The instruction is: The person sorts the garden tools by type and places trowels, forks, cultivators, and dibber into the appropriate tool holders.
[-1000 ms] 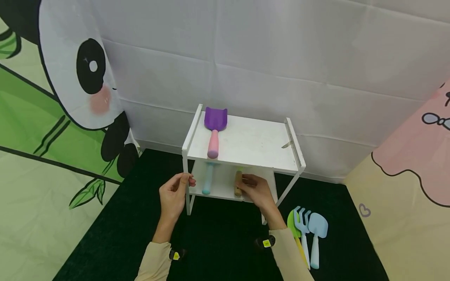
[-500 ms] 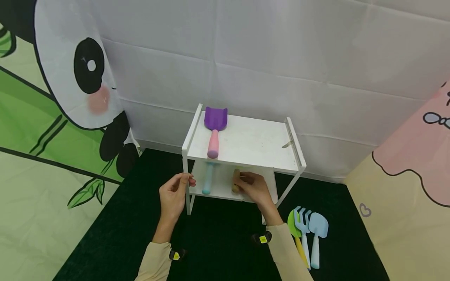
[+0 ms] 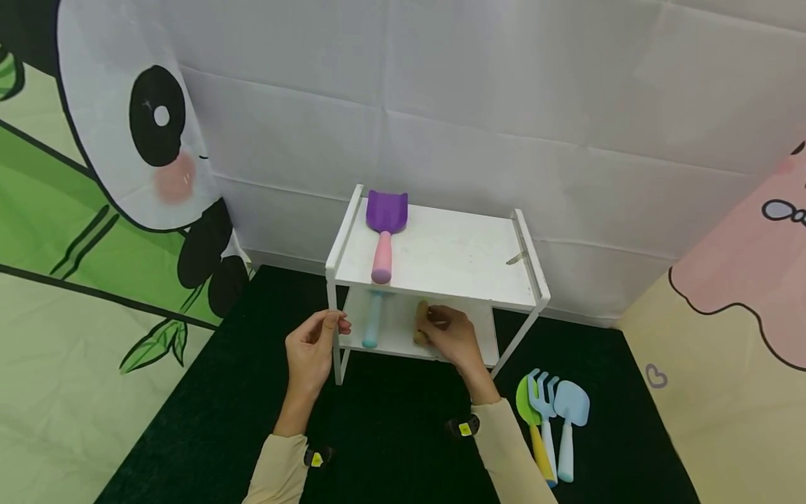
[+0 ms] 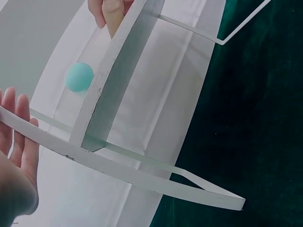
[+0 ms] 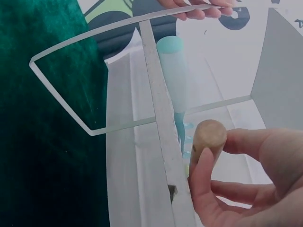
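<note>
A tool's tan wooden handle (image 3: 420,325) lies over the lower tier of a white two-tier shelf (image 3: 453,252). My right hand (image 3: 456,339) pinches it between thumb and fingers, and in the right wrist view its round butt (image 5: 211,135) faces the camera. The tool's far end is hidden under the upper tier. To its left rests a hand fork with a pale blue handle (image 5: 173,75), its tines partly showing. My left hand (image 3: 311,357) holds the shelf's front left post (image 4: 47,139). On the upper tier lies a purple scoop (image 3: 387,211) with a pink handle.
On the dark green floor to the right lie a green-headed tool with a yellow handle (image 3: 540,448), a light blue fork (image 3: 543,399) and a light blue spade (image 3: 571,404). A white cloth wall (image 3: 441,126) stands behind the shelf.
My right hand has shifted the wooden-handled tool slightly left and further in on the lower tier. The left hand stays on the post.
</note>
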A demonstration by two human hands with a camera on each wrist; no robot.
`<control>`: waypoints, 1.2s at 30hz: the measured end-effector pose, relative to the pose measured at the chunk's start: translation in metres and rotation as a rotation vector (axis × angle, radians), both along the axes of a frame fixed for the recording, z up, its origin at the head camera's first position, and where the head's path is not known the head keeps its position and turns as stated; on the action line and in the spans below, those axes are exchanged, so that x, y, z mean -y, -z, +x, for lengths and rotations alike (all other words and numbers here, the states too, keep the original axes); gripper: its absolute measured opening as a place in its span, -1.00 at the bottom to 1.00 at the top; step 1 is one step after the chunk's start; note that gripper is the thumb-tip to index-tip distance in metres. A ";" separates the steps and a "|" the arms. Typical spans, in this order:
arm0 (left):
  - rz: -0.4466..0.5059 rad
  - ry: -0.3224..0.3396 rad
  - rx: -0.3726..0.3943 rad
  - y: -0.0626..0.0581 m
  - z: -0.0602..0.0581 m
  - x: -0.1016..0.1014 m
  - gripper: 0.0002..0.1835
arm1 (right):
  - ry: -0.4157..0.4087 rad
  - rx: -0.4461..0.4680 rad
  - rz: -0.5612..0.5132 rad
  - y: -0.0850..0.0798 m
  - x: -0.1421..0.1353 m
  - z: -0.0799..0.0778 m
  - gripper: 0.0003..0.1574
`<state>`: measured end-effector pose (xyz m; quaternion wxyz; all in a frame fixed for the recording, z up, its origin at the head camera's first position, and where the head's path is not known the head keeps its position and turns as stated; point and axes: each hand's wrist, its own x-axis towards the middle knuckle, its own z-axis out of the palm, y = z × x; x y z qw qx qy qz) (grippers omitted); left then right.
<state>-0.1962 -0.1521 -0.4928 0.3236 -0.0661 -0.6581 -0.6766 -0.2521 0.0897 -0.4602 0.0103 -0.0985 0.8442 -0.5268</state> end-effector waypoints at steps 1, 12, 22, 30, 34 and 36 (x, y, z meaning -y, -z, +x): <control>-0.001 -0.001 0.000 0.000 0.000 0.000 -0.79 | 0.001 -0.011 0.018 0.000 0.001 0.000 -0.50; -0.006 -0.003 -0.018 0.002 -0.001 0.000 -0.81 | 0.025 -0.054 0.072 -0.001 0.002 0.006 -0.52; -0.004 -0.008 0.006 0.000 0.000 0.000 -0.80 | 0.021 -0.067 0.049 0.000 -0.006 0.014 -0.53; -0.001 -0.026 0.040 -0.004 0.002 -0.002 -0.79 | 0.009 -0.149 0.009 0.004 -0.014 0.023 -0.59; -0.005 -0.024 0.026 -0.017 0.010 -0.006 -0.79 | 0.027 -0.148 -0.011 0.007 -0.017 0.028 -0.60; -0.008 -0.020 0.016 -0.022 0.013 -0.007 -0.79 | 0.033 -0.139 -0.026 0.008 -0.018 0.030 -0.61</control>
